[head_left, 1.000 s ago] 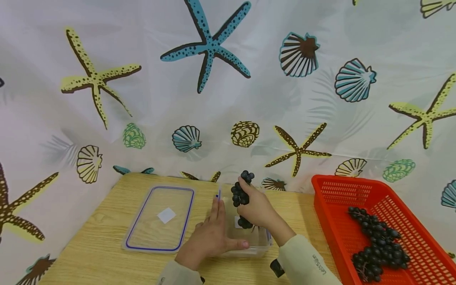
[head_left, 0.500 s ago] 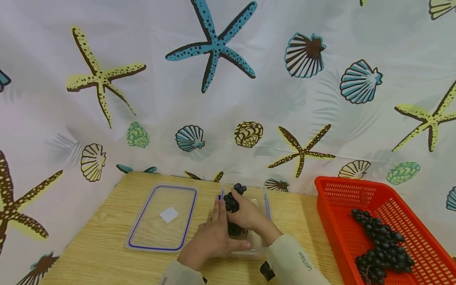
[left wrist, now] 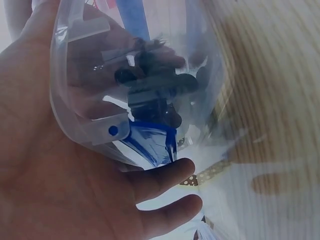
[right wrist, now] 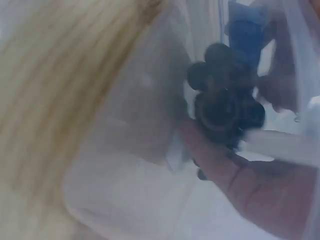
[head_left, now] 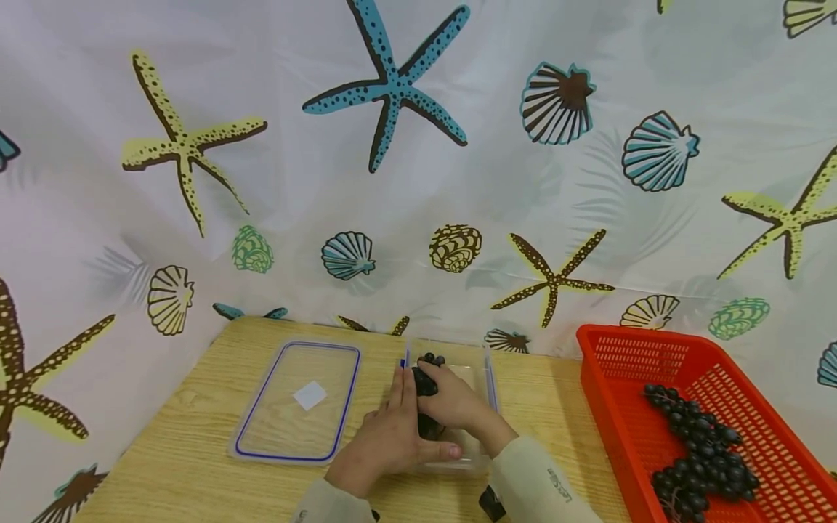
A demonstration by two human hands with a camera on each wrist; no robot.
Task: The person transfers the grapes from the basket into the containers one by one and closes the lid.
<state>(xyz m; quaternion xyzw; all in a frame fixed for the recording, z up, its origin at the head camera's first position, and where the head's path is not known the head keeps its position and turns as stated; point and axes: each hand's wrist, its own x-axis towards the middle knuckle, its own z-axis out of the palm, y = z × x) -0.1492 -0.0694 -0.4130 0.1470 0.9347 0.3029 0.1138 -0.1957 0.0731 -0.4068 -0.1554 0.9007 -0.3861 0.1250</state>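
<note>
My right hand (head_left: 454,399) reaches down into a clear plastic food container (head_left: 487,378) and grips a bunch of black grapes (head_left: 426,381) along its left side. Through the cloudy wall in the right wrist view, the grapes (right wrist: 225,110) show with a finger against them. My left hand (head_left: 392,436) lies along the container's left side, fingers straight, its thumb stretched across the near end. In the left wrist view, straight fingers (left wrist: 165,180) extend past a blue-edged clip (left wrist: 152,142) at the container's corner. Part of the bunch is hidden behind both hands.
The container's clear lid (head_left: 297,401), with a blue seal and a white label, lies flat on the wooden table (head_left: 189,428) at left. At right stands a red plastic basket (head_left: 604,414) holding more black grapes (head_left: 702,454). A shell-and-starfish patterned curtain (head_left: 392,196) hangs behind.
My right hand has moved down and left, lowering the grape bunch from above the container into its left side. The left hand has kept its place.
</note>
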